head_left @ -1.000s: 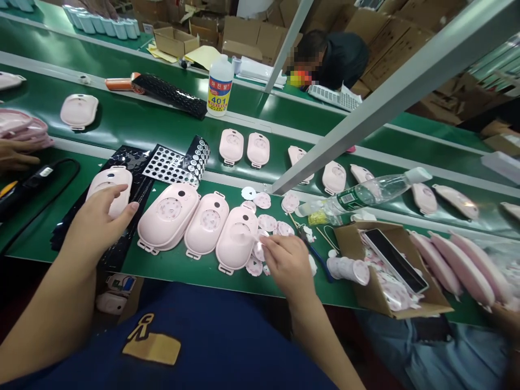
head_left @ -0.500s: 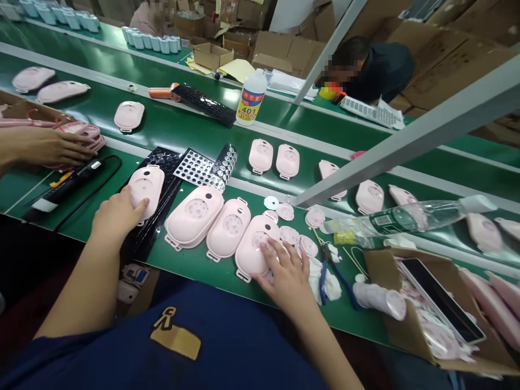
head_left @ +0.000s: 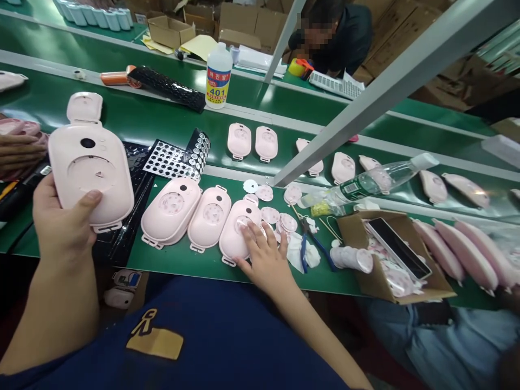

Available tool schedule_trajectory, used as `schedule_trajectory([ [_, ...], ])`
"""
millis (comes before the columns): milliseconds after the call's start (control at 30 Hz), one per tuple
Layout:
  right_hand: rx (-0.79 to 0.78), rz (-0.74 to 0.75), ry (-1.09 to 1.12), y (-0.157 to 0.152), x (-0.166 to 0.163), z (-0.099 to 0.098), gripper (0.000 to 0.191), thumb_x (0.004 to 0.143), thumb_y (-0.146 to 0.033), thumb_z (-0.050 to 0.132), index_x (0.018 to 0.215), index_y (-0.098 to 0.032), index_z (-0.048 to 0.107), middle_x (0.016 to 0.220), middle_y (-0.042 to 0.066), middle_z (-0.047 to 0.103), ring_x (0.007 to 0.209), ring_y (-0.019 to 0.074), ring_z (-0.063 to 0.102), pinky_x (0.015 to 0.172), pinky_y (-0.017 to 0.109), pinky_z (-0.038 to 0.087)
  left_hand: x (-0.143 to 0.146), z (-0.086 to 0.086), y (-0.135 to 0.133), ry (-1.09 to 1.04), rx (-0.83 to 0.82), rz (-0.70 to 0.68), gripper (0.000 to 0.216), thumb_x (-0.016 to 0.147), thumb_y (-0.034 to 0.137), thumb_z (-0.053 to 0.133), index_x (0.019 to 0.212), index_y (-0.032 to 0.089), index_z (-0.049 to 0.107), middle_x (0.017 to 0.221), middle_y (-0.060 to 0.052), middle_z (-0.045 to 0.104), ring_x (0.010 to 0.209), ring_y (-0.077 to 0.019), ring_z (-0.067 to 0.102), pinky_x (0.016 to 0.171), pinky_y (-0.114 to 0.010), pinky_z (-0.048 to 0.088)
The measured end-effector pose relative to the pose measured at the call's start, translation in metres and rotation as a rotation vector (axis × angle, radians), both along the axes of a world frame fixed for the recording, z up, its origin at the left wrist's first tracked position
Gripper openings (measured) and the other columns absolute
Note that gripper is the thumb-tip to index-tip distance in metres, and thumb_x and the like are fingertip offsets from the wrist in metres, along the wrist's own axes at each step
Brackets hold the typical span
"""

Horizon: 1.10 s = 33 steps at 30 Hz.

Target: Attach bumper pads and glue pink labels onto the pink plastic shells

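Note:
My left hand [head_left: 69, 216] grips a pink plastic casing [head_left: 89, 179] held up off the bench, thumb on its front face. This casing has a round recess, a dark round hole and a small flap-like part at its top. My right hand [head_left: 264, 252] lies with fingers spread over another pink casing [head_left: 233, 238], fingertips at its round patterned disc. To the left of that one stand a smaller pink casing [head_left: 209, 219] and a larger pink casing [head_left: 170, 208], both with patterned discs. Loose round discs [head_left: 287, 222] lie just beyond my right fingers.
Blue-handled pliers [head_left: 304, 252], a plastic bottle [head_left: 365, 181] and a cardboard box [head_left: 385, 281] of parts are at right. Sticker sheets [head_left: 173, 157] lie behind the casings. A glue bottle [head_left: 218, 76] stands beyond. A metal post [head_left: 345, 122] slants across. Another person's hand [head_left: 20, 154] is at far left.
My left hand has lifted its casing off the black sheet, up and to the left, closer to the camera. The view has shifted rightward. My right hand stays on its casing.

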State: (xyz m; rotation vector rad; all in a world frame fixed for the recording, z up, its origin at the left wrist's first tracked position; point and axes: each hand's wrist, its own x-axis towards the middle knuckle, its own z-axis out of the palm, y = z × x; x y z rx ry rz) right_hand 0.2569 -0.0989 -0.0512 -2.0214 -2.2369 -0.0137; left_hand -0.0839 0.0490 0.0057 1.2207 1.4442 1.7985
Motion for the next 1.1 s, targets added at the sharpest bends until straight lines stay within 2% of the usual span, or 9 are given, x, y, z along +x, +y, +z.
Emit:
schedule_trajectory([
  [133,0.027,-0.037,0.021,0.002,-0.008,-0.002,0.061,0.093,-0.056,0.057,0.145,-0.024,0.053,0.153,0.011,0.051,0.141,0.0367,0.039,0.12,0.063,0.01,0.019,0.012,-0.011,-0.046,0.038,-0.093,0.075,0.038,0.036,0.096,0.106,0.016,0.07,0.105,-0.004,0.075,0.102,-0.0267,0.068,0.106,-0.049,0.049],
  [267,0.022,-0.083,0.065,-0.001,0.012,0.001,0.054,0.095,-0.051,0.054,0.145,-0.03,0.051,0.155,0.011,0.047,0.139,0.0343,0.042,0.117,0.064,0.017,0.032,0.02,-0.025,-0.117,-0.029,-0.186,0.068,0.043,0.03,0.095,0.106,0.02,0.073,0.107,-0.003,0.074,0.107,-0.0289,0.066,0.107,-0.05,0.048],
  [367,0.061,-0.249,0.115,-0.008,0.039,-0.003,0.042,0.097,-0.039,0.051,0.136,-0.023,0.058,0.14,0.013,0.06,0.128,0.0316,0.054,0.113,0.061,0.029,0.045,0.022,-0.032,-0.235,-0.121,-0.271,0.063,0.048,0.035,0.093,0.107,0.023,0.073,0.114,-0.003,0.072,0.118,-0.0316,0.061,0.111,-0.049,0.047],
  [433,0.067,-0.279,0.129,-0.012,0.052,-0.007,0.035,0.095,-0.032,0.053,0.126,-0.02,0.064,0.13,0.013,0.067,0.121,0.0309,0.058,0.11,0.058,0.033,0.056,0.02,-0.035,-0.345,-0.227,-0.319,0.06,0.051,0.036,0.091,0.107,0.024,0.073,0.119,-0.004,0.071,0.124,-0.033,0.059,0.11,-0.048,0.048],
  [600,0.026,-0.149,0.092,-0.017,0.051,-0.012,0.033,0.091,-0.028,0.059,0.123,-0.024,0.065,0.131,0.011,0.067,0.123,0.0297,0.057,0.114,0.06,0.026,0.087,0.008,-0.042,-0.528,-0.539,-0.444,0.068,0.048,0.029,0.091,0.113,0.026,0.068,0.123,-0.007,0.071,0.121,-0.0358,0.062,0.095,-0.045,0.06],
  [767,0.069,-0.147,-0.007,-0.017,0.044,-0.011,0.033,0.089,-0.03,0.061,0.121,-0.023,0.067,0.135,0.01,0.065,0.126,0.0331,0.053,0.113,0.06,0.024,0.11,0.001,-0.052,-0.554,-0.687,-0.655,0.079,0.052,0.031,0.089,0.125,0.023,0.061,0.123,-0.011,0.071,0.114,-0.0367,0.067,0.091,-0.044,0.061],
  [967,0.163,-0.027,-0.028,-0.012,0.053,-0.015,0.026,0.096,-0.016,0.05,0.108,-0.019,0.072,0.096,0.007,0.074,0.087,0.0217,0.062,0.089,0.037,0.04,0.116,-0.005,-0.06,-0.556,-0.737,-0.694,0.082,0.053,0.03,0.09,0.128,0.024,0.057,0.123,-0.01,0.071,0.118,-0.0356,0.065,0.096,-0.044,0.058],
  [1033,0.198,-0.002,-0.023,-0.01,0.053,-0.015,0.024,0.097,-0.016,0.049,0.101,-0.018,0.073,0.088,0.006,0.073,0.082,0.0205,0.062,0.082,0.034,0.04,0.117,-0.005,-0.062,-0.568,-0.754,-0.687,0.086,0.051,0.03,0.092,0.128,0.026,0.056,0.125,-0.01,0.07,0.12,-0.0353,0.064,0.097,-0.044,0.058],
  [1100,0.211,-0.001,-0.003,-0.008,0.051,-0.014,0.023,0.098,-0.019,0.051,0.096,-0.018,0.074,0.085,0.005,0.073,0.079,0.0196,0.062,0.085,0.034,0.04,0.117,-0.005,-0.063,-0.574,-0.767,-0.699,0.086,0.052,0.031,0.092,0.129,0.026,0.055,0.127,-0.011,0.069,0.122,-0.0357,0.063,0.099,-0.044,0.057],
])
